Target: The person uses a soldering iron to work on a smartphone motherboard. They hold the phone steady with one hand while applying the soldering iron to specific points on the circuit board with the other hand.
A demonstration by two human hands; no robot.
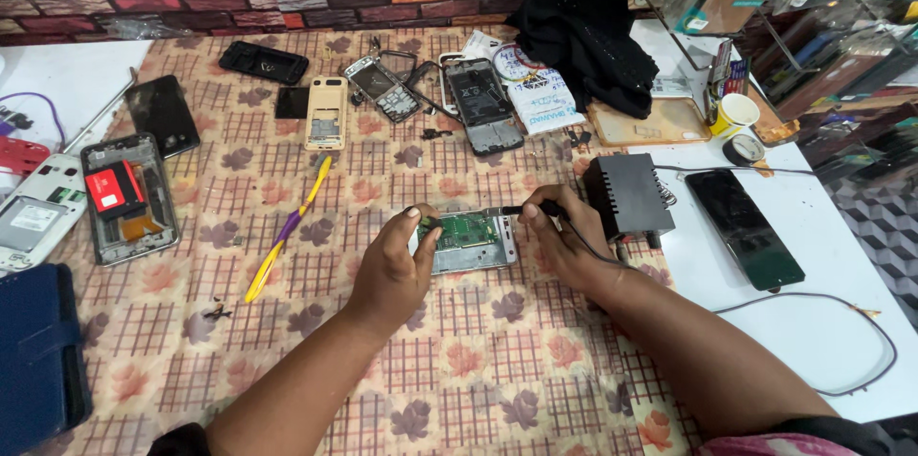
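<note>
At centre of frame lies phone (469, 241) with long axis left-right, pinched at its left end by left hand (397, 270), while right hand (564, 236), equally near, pinches tool (521, 211) touching top edge.

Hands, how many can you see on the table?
2. The left hand grips the opened phone at its left edge; the right hand holds a thin black tool to its top edge. No other hands show.

Bright, even overhead lighting; soft short shadows under both forearms. Centre sharp. Wide-angle distortion bends the edges; corners slightly soft.
</note>
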